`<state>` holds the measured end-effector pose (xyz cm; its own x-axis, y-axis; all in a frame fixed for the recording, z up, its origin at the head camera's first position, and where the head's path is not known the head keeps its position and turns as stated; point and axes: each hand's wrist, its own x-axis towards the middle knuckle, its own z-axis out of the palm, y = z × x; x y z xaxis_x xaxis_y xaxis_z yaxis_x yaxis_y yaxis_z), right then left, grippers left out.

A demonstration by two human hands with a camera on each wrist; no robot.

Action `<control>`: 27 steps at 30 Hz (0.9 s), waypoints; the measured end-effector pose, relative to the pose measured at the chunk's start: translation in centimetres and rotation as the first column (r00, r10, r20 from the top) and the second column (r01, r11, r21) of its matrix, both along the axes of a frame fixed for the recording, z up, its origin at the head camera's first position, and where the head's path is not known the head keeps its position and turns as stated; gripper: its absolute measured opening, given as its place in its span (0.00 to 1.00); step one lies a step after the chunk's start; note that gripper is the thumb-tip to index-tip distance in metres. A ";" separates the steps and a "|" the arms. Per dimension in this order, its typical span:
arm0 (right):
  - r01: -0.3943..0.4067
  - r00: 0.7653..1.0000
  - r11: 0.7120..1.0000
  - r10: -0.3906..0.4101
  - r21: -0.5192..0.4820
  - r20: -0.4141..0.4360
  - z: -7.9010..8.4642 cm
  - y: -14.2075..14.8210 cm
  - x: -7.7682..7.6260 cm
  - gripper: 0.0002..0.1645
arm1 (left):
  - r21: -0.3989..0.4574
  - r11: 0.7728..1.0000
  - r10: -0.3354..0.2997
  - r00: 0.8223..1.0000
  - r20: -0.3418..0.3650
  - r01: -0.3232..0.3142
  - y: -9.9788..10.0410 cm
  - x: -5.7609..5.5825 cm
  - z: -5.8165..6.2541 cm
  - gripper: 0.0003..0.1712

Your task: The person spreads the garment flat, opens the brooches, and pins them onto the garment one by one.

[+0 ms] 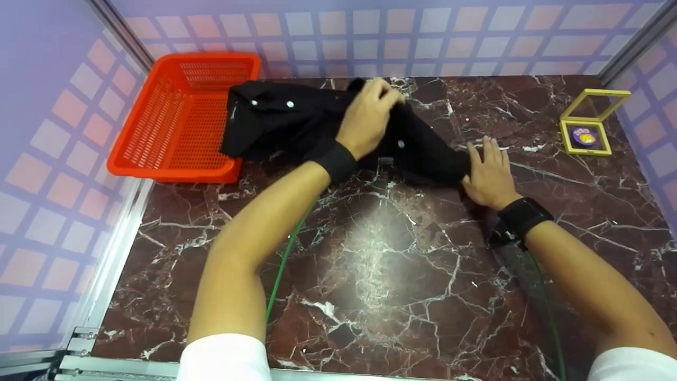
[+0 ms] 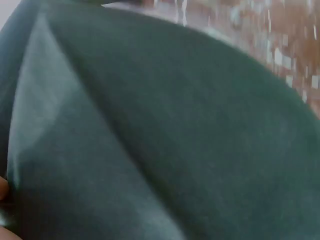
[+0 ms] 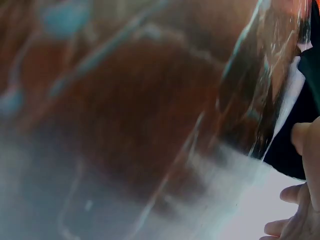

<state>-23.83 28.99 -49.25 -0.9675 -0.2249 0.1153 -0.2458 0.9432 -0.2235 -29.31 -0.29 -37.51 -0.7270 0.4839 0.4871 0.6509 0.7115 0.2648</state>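
Observation:
A black garment [image 1: 296,124] with white round buttons lies bunched across the back of the table, its left end over the basket's right side. My left hand [image 1: 367,116] grips the middle of the cloth with curled fingers. In the left wrist view the dark cloth [image 2: 150,125] fills most of the picture, and only bits of fingers show at the left edge. At the garment's right end is my right hand [image 1: 491,177], fingers extended and spread, the thumb side against the cloth. The right wrist view catches that hand [image 3: 305,195] beside black fabric [image 3: 287,150].
A red-orange plastic basket [image 1: 169,173] stands at the back left. Toward the back right sits a small yellow case [image 1: 587,152], its clear lid raised, with a purple round item [image 1: 583,136] inside. A green cable [image 1: 280,270] runs beneath the left arm. Patterned partitions border the marbled table.

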 end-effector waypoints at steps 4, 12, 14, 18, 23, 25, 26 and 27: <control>0.010 1.000 1.000 -0.011 0.020 0.015 0.3 1.0 0.1 0.44 | -0.006 0.999 -0.046 0.999 0.019 0.046 1.2 0.9 -1.5 0.20; 0.057 0.998 0.998 -0.057 0.020 0.004 0.8 3.6 0.3 0.49 | -0.051 0.988 -0.136 0.984 0.114 0.143 3.9 3.3 -3.7 0.19; 0.072 0.997 0.997 -0.072 0.021 -0.013 0.9 4.3 0.2 0.47 | -0.063 0.984 -0.159 0.982 0.105 0.166 4.6 3.9 -4.1 0.18; 0.106 0.994 0.994 -0.106 0.014 -0.019 1.4 5.0 0.2 0.45 | -0.066 0.976 -0.204 0.977 0.065 0.209 5.8 4.8 -5.0 0.17; 0.106 0.994 0.994 -0.106 0.004 -0.005 1.7 4.7 0.2 0.40 | -0.073 0.960 -0.265 0.960 0.085 0.272 7.0 6.2 -5.9 0.17; 0.092 0.996 0.996 -0.092 0.003 -0.008 1.9 4.3 0.1 0.40 | -0.081 0.952 -0.289 0.953 0.093 0.296 7.2 6.8 -6.2 0.16; 0.084 0.996 0.996 -0.084 0.005 -0.010 2.0 4.1 0.1 0.40 | -0.083 0.947 -0.302 0.949 0.094 0.310 7.4 7.1 -6.4 0.16; 0.078 0.997 0.997 -0.078 0.009 -0.013 2.1 3.9 0.0 0.41 | -0.087 0.943 -0.314 0.945 0.095 0.322 7.5 7.4 -6.6 0.16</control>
